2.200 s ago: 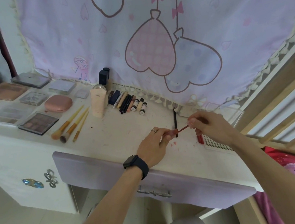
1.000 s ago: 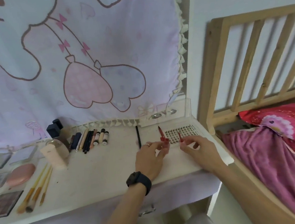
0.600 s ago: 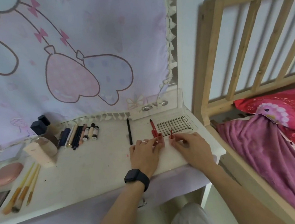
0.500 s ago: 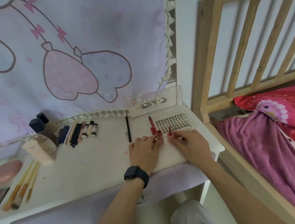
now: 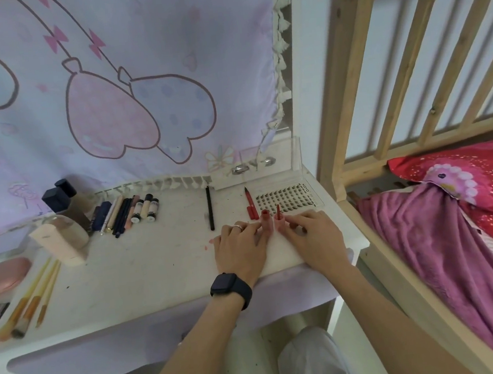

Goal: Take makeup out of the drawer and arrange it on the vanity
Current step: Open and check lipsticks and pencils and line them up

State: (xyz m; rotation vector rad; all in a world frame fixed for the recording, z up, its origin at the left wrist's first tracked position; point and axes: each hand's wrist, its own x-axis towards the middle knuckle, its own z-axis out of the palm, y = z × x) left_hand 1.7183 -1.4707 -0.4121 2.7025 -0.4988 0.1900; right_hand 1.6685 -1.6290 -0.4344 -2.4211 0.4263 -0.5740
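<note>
Standing upright on the counter (image 5: 145,270) between the two sets of fingers, the open lip gloss tube (image 5: 265,222) and its wand cap (image 5: 279,217) look like light, stiff, smooth plastic. Both are narrow-based and likely to tip, and the wet wand could smear. A low pinch on each barrel seems safest. The left hand (image 5: 240,247) lies palm down and pinches the tube. The right hand (image 5: 314,239), also low, pinches the cap. A lash tray (image 5: 288,198) lies just beyond the right fingers.
</note>
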